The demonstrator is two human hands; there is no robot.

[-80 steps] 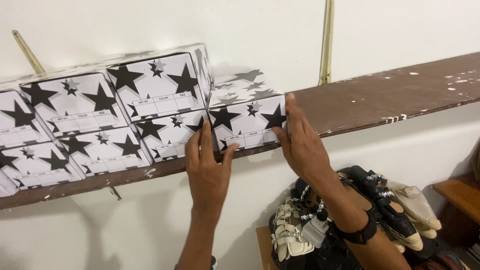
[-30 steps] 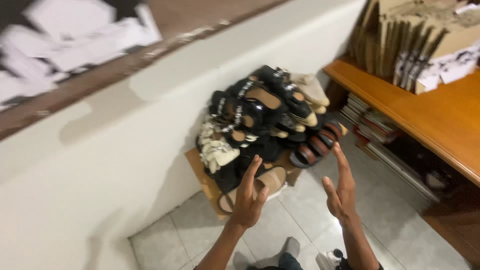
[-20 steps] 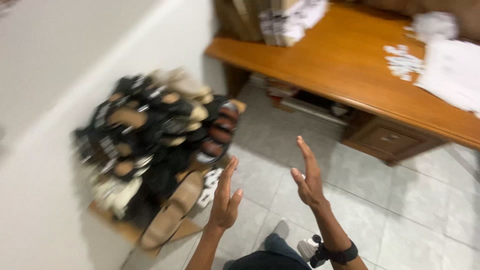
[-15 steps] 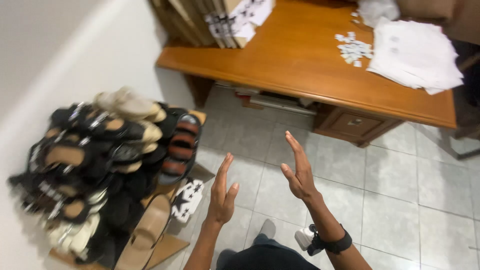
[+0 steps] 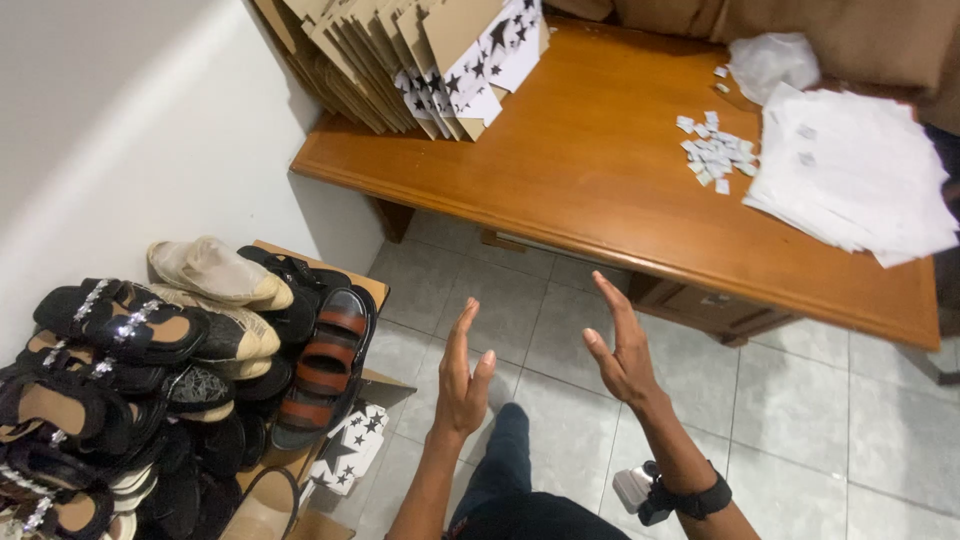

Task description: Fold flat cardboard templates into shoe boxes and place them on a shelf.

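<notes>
- Head view: the left hand (image 5: 462,385) and right hand (image 5: 622,350) hang empty over the tiled floor (image 5: 800,410), fingers straight and together, palms facing each other, fingertips pointing toward the worktop (image 5: 600,190).
- The sandal pile (image 5: 170,380) lies nearest, left of the left hand; its sandals' long axes point varied ways.
- The worktop's front edge runs diagonally just beyond the fingertips; bare tiles lie between.

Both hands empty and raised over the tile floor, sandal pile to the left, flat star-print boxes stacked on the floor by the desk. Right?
One thing is off: the flat star-print boxes stand on the wooden desk, leaning at the wall, not on the floor. The head view shows it. The rest holds: left hand and right hand are empty above the tiles, sandal pile to the left.
</notes>
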